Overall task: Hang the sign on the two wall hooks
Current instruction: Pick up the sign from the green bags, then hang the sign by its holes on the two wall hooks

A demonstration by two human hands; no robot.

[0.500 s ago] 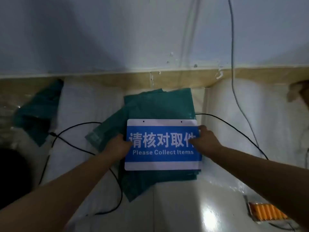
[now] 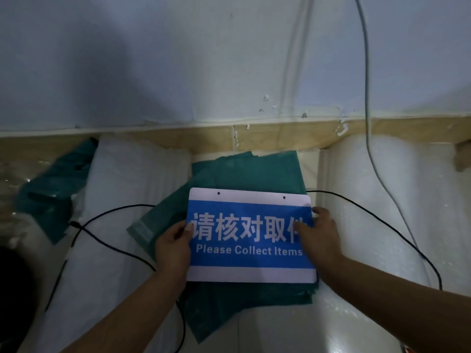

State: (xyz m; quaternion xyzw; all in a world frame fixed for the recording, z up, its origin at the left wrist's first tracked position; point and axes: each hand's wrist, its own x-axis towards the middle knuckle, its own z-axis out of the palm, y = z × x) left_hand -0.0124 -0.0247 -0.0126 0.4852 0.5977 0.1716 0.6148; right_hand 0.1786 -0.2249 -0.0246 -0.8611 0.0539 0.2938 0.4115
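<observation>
A dim view looking forward and down at a pale wall (image 2: 178, 59) and the white padded surface (image 2: 122, 250) below it, with two bare forearms reaching in from the bottom corners.

At about 9 o'clock, a crumpled dark green bag (image 2: 53, 187) lies at the left edge of the white surface. A thin black cable (image 2: 107, 212) curves from there toward the centre and passes under the left forearm.

The left hand (image 2: 173, 247), just left of centre, is closed on the left edge of the sign (image 2: 251, 236), thumb on the printed face and fingers curled behind.

The sign sits just below the middle of the view, held face up and slightly tilted, above a stack of green sheets (image 2: 254, 171) that spreads out beyond it at 12 o'clock and 6 o'clock. It is a blue rectangle with white bands along top and bottom, large white Chinese characters and the words "Please Collect Items". Two small holes (image 2: 218, 193) pierce the top white band, one near each upper corner.

The right hand (image 2: 319, 236) grips the sign's right edge, thumb over the last character, fingers wrapped round the side.

At 1 o'clock, a grey cord (image 2: 366, 72) hangs down the wall onto the surface. No wall hooks can be made out.
</observation>
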